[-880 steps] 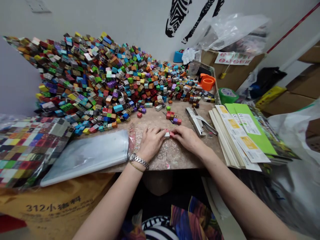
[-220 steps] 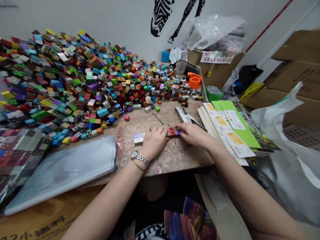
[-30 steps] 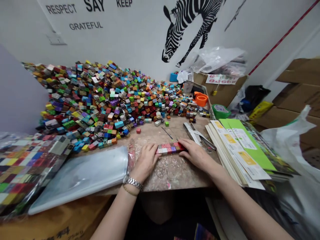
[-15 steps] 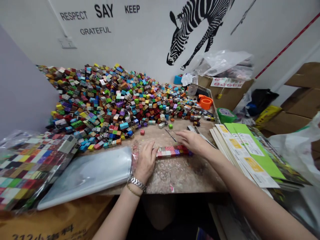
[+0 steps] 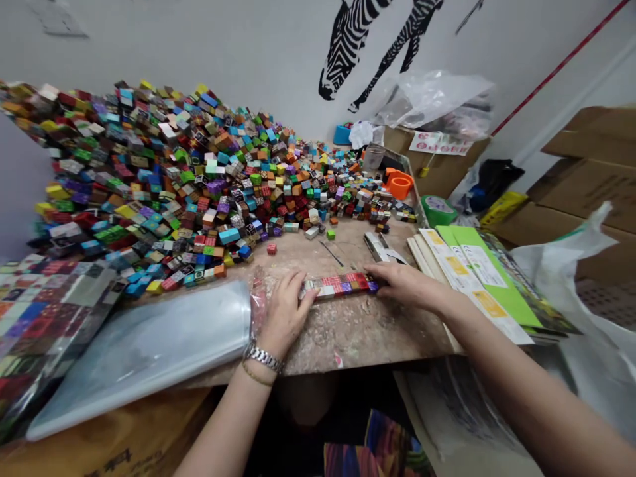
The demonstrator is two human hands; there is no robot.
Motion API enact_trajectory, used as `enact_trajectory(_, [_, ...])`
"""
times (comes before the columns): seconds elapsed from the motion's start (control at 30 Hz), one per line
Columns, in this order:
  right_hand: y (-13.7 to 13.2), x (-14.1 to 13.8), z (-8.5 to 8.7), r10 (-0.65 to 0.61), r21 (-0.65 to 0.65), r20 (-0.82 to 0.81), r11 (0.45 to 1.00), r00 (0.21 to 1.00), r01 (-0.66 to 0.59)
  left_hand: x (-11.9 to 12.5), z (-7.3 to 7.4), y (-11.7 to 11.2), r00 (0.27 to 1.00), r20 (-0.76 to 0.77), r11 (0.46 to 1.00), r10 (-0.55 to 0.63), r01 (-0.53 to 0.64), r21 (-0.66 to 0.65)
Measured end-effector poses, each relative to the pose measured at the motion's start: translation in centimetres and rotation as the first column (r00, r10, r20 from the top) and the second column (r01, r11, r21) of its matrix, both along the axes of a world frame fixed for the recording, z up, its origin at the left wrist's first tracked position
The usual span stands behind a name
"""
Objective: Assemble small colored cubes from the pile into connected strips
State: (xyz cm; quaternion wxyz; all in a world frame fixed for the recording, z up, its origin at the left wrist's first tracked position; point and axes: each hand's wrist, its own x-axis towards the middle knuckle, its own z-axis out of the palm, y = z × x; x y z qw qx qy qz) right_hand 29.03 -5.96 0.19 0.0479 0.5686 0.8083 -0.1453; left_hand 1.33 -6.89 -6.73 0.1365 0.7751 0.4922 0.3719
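A short row of small coloured cubes (image 5: 339, 285) lies on the worn tabletop (image 5: 358, 328). My left hand (image 5: 284, 310), with a metal watch on its wrist, presses its fingers against the row's left end. My right hand (image 5: 405, 283) closes on the row's right end. Both hands squeeze the row between them. Behind it rises a big heap of loose coloured cubes (image 5: 163, 172).
A stack of clear plastic bags (image 5: 144, 344) lies left of my left hand, with a bag of packed cubes (image 5: 44, 318) beyond it. A stapler (image 5: 380, 247) and stacked printed cards (image 5: 477, 278) sit to the right. Orange tape rolls (image 5: 400, 185), green tape (image 5: 438, 209) and cardboard boxes (image 5: 591, 172) stand behind.
My right hand came back from the stapler side and closed on the row's right end. My left hand stays at the left end. The camera tilted down.
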Motion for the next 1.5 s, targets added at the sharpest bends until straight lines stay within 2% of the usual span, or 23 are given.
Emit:
enact_trajectory(0.13, [0.7, -0.1, -0.8, -0.009, 0.014, -0.054, 1.000, 0.998, 0.010, 0.0, -0.2, 0.1, 0.997, -0.048, 0.998, -0.054, 0.055, 0.026])
enact_trajectory(0.3, [1.2, 0.2, -1.0, 0.005, 0.005, -0.074, 1.000, 0.997, -0.005, 0.0, -0.3, 0.4, 0.995, -0.067, 0.997, -0.074, 0.076, 0.027])
enact_trajectory(0.6, [0.4, -0.1, -2.1, 0.072, 0.122, -0.119, 0.991, 0.990, -0.057, 0.0, 0.0, 0.4, 0.997, -0.021, 0.997, -0.075, 0.075, 0.006])
enact_trajectory(0.83, [-0.1, -0.7, -2.0, 0.048, 0.128, -0.117, 0.991, 0.992, -0.032, -0.2, 0.2, 0.3, 0.998, -0.035, 0.999, -0.048, 0.049, 0.002])
enact_trajectory(1.03, [-0.1, -0.1, -2.3, 0.052, 0.096, -0.197, 0.995, 0.979, -0.034, -0.1, -0.3, 0.5, 0.999, -0.017, 0.999, -0.037, 0.037, -0.026])
enact_trajectory(1.3, [-0.1, 0.3, -1.9, -0.026, 0.125, -0.154, 0.991, 0.988, 0.045, -0.2, -0.5, 0.6, 0.999, 0.049, 1.000, -0.001, 0.003, -0.027])
enact_trajectory(1.5, [0.7, 0.3, -1.3, 0.035, 0.113, -0.139, 0.993, 0.990, -0.019, -0.1, -0.4, 0.4, 0.999, 0.037, 1.000, 0.006, -0.005, -0.022])
